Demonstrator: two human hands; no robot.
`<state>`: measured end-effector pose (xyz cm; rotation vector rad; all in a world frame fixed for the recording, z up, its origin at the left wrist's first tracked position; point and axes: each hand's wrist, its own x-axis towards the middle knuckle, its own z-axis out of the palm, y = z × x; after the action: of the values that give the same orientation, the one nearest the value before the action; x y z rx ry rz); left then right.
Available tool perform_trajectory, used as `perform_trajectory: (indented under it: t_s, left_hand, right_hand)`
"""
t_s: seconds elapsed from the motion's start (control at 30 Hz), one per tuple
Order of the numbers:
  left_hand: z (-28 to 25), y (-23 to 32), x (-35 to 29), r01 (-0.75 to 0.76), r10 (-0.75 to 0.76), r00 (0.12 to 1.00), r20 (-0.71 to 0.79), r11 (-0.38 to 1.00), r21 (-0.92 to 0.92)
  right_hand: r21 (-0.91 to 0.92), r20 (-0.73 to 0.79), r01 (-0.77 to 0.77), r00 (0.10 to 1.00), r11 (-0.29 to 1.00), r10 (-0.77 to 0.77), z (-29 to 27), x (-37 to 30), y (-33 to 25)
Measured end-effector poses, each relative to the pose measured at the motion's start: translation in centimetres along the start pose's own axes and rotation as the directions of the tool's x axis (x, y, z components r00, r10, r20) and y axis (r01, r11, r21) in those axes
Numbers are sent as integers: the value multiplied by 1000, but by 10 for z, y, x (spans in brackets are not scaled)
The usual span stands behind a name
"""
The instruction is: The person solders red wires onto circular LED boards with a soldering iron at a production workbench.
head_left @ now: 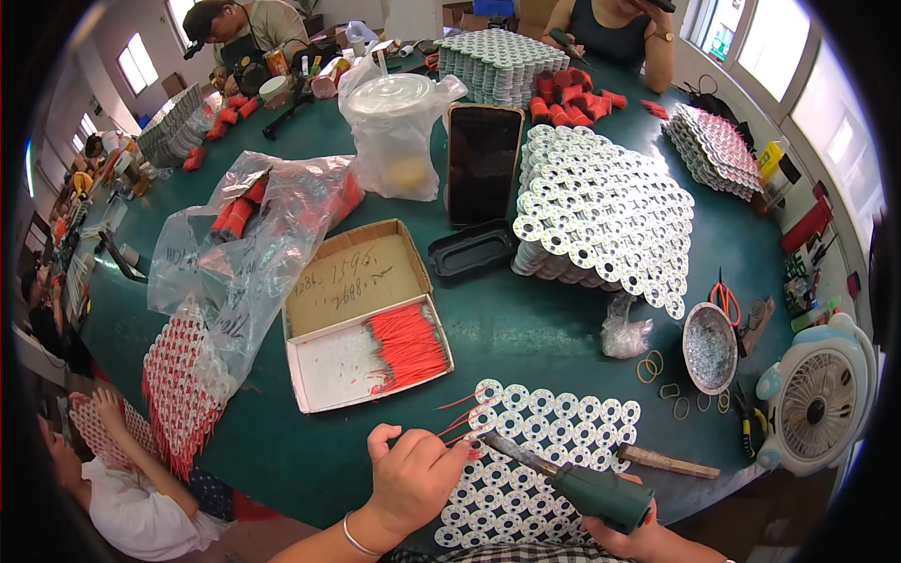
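Observation:
My left hand (413, 474) pinches a few thin red sticks (460, 418) against the near-left edge of a white sheet of ring-shaped discs (563, 422) lying at the table's front. My right hand (638, 535) grips a green-handled tool (591, 493), whose metal tip rests on the sheet close to my left fingers. An open cardboard box (361, 314) holding a bundle of red sticks (404, 347) sits just beyond my left hand.
A tall stack of white disc sheets (601, 211) stands mid-table by a black phone (483, 159) and black tray (474, 249). Plastic bags (253, 244), a metal bowl (709, 347), rubber bands, scissors (725, 298), a small fan (817, 394). Other people work around the green table (526, 328).

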<state>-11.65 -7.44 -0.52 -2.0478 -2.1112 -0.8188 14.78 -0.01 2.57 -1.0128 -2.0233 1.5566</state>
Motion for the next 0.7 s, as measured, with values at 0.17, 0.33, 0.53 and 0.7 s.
perform_trajectory:
  t_s: [0.17,0.33,0.53,0.7]
  left_hand:
    - [0,0,0,1,-2,1000,4,1000,8]
    - [2,0,-1,6,-6,1000,-1,1000,12]
    - [2,1,-1,13,-13,1000,-1,1000,21]
    - [4,1,-2,18,-17,1000,-18,999,38]
  right_hand:
    - [-9,-8,-25,1000,1000,25,2,1,-3]
    - [-50,-23,-23,999,998,22,3,2,-4]
    - [-106,-25,15,1000,994,-18,4,4,-10]
    - [-79,-52,50,997,996,-54,2,-1,-6]
